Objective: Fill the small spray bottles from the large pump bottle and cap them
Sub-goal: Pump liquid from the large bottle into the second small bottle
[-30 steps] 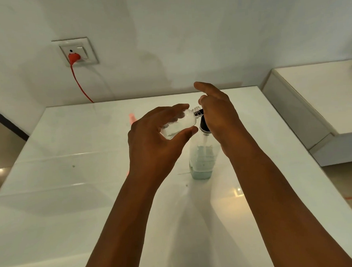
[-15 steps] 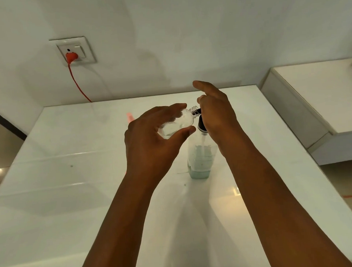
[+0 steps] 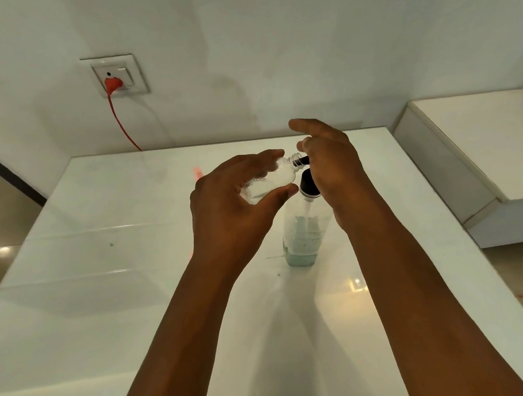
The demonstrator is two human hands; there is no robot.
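A large clear pump bottle (image 3: 303, 235) stands on the white table (image 3: 106, 266), with pale liquid in its lower part and a black pump collar (image 3: 308, 185). My left hand (image 3: 233, 205) grips a small clear spray bottle (image 3: 271, 180), tilted on its side with its open threaded neck against the black pump nozzle. My right hand (image 3: 331, 161) rests over the pump head and hides most of it; its index finger sticks out straight. No cap is on the small bottle.
A small pink-red object (image 3: 197, 172) lies on the table behind my left hand. A wall socket (image 3: 116, 75) holds an orange plug, its cord dropping behind the table. A white ledge (image 3: 475, 132) stands to the right.
Both hands and the small bottle hold nearly the same pose at the pump nozzle. My right hand has shifted only slightly on the pump head.
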